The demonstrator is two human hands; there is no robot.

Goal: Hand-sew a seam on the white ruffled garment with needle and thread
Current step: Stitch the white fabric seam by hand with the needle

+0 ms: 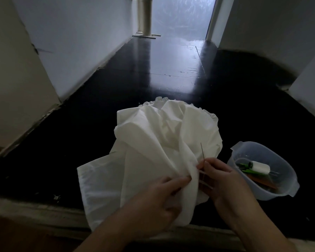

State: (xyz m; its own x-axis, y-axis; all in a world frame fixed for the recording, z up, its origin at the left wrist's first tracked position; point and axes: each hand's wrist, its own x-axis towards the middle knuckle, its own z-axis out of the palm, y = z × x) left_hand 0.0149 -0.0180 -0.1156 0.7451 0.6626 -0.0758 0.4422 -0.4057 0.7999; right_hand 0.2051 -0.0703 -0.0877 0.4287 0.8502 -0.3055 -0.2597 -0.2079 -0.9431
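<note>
garment: white ruffled garment (153,142) heaped on the dark floor (153,70), centre near; ruffle edge on the far side, flat panel trailing near-left.
left hand: left hand (160,193) grips a raised fold of the cloth, fingers curled into it.
right hand: right hand (220,177) just right of that fold, fingertips pinching the needle (202,151); point sticks up and away from me.
hands: close together, fold between them.
thread: I see faint strands below the right fingers; can't tell if they're taut or looped.
risk 1: dim light, white on white, so I could easily stitch off the seam line.
risk 2: loose layers bunched under the fold, so the needle may catch an extra layer.
risk 3: left fingertips sit near the needle path, so a prick is likely if I push blind.
risk 4: slack thread could tangle or knot.
bowl: clear tub (262,170) near right, white spool (258,167) inside; elbow swing could tip it.
</note>
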